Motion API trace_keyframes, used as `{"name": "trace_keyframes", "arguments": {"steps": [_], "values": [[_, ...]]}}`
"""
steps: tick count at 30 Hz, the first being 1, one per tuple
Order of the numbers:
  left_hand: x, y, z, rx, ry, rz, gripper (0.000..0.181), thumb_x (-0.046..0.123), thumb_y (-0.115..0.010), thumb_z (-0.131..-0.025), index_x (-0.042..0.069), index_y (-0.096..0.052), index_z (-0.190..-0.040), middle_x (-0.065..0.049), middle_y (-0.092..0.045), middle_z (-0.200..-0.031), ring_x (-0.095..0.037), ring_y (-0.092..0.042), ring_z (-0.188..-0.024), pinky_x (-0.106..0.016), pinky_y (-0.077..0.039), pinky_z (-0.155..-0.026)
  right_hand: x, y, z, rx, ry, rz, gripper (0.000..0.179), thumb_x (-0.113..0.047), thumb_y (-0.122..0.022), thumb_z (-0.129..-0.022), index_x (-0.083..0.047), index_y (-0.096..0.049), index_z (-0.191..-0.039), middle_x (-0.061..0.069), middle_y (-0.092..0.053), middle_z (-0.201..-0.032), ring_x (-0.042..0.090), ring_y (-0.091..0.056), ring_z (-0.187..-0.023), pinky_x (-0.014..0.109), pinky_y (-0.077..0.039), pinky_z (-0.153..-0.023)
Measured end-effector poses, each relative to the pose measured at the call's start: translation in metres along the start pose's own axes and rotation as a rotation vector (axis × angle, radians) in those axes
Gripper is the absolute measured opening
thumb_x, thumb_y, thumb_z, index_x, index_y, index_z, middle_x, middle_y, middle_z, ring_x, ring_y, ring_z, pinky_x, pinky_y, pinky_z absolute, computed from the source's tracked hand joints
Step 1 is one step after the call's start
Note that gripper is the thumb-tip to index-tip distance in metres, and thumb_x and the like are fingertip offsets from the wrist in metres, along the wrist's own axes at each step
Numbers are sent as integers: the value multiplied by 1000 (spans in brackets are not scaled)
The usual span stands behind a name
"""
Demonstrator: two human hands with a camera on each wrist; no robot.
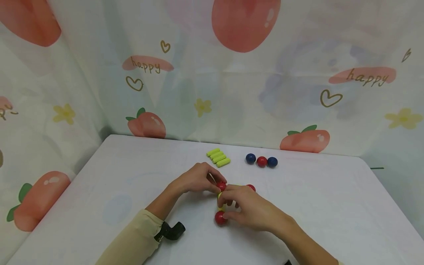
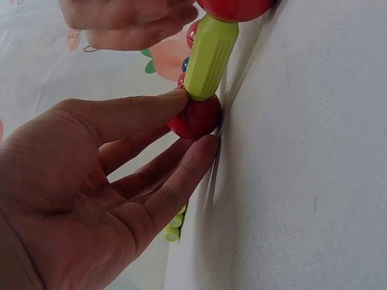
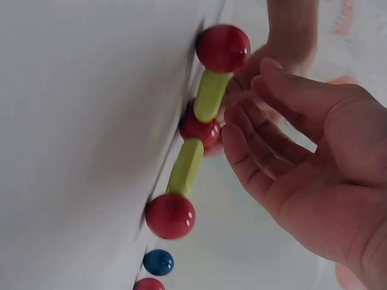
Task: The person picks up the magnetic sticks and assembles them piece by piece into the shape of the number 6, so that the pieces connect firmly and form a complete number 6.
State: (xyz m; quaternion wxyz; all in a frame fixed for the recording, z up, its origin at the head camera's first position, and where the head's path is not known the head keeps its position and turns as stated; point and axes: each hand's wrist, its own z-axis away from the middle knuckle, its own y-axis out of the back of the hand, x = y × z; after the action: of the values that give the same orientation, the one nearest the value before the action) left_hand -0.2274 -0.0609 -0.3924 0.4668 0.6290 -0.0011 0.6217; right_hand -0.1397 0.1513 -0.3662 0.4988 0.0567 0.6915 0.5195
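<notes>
Three red balls and two yellow-green rods form an L on the table. My left hand (image 1: 198, 178) holds the corner red ball (image 2: 196, 118), thumb on one side and fingertips on the other. From that ball one rod (image 2: 210, 57) runs toward me to the near red ball (image 1: 220, 218). The second rod (image 3: 184, 169) leads right to the end red ball (image 3: 170, 215). Beside the near rod is my right hand (image 1: 250, 208), its fingers loosely bent and holding nothing; in the right wrist view its fingertips (image 3: 233, 138) hover close to the corner ball.
Several loose yellow-green rods (image 1: 218, 157) lie side by side farther back. To their right sit a blue ball (image 1: 250, 158), a red ball (image 1: 261, 161) and another blue ball (image 1: 272, 162) in a row. A printed curtain (image 1: 225, 92) hangs behind the white table (image 1: 149, 158).
</notes>
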Motion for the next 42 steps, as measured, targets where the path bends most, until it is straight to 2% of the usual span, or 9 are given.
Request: {"name": "trace_keyframes", "arguments": {"steps": [5,10,13,16,24,33,42], "values": [[1,0,0,2,10,-6,26,15,-84,-87,21,-81,-113,7,-76,-96,-13,-68,-89,-28,-56,-75,8,18,4,108,-67,24,20,-10,-81,-90,-19,-74,-106,-4,-69,-104,17,-64,-96,32,-58,-83],[1,0,0,-2,12,-10,27,14,-85,-87,20,-81,-114,6,-75,-97,-13,-67,-91,-28,-56,-76,18,31,6,223,-206,66,22,-7,-82,-87,-14,-74,-106,1,-70,-100,17,-64,-91,33,-58,-79],[1,0,0,-5,7,-8,28,14,-85,-87,18,-81,-115,5,-75,-98,-14,-67,-92,-27,-56,-76,25,36,7,237,-307,99,24,-8,-82,-87,-12,-73,-109,5,-69,-104,22,-64,-97,38,-59,-81],[1,0,-1,-6,2,-11,28,14,-84,-88,18,-80,-115,4,-76,-99,-14,-67,-92,-27,-55,-76,31,37,8,218,-365,122,25,-8,-81,-86,-11,-73,-110,6,-68,-105,25,-64,-101,42,-60,-84],[1,-1,-1,-2,-11,-25,28,14,-85,-87,19,-81,-115,5,-76,-98,-12,-68,-91,-27,-56,-76,41,35,7,168,-378,63,22,-1,-80,-84,-12,-76,-103,0,-72,-95,20,-68,-93,39,-61,-79],[1,0,0,-9,-5,-16,27,14,-84,-88,19,-81,-114,6,-76,-98,-12,-69,-91,-28,-57,-75,45,33,6,180,-389,74,20,-2,-79,-85,-13,-76,-102,-1,-72,-92,19,-67,-92,37,-60,-81],[1,0,0,-12,-28,-23,27,13,-84,-88,18,-81,-114,7,-76,-99,-11,-69,-91,-27,-56,-74,43,34,7,182,-382,71,20,-4,-80,-85,-13,-78,-102,-1,-72,-92,19,-66,-92,37,-59,-80]]}}
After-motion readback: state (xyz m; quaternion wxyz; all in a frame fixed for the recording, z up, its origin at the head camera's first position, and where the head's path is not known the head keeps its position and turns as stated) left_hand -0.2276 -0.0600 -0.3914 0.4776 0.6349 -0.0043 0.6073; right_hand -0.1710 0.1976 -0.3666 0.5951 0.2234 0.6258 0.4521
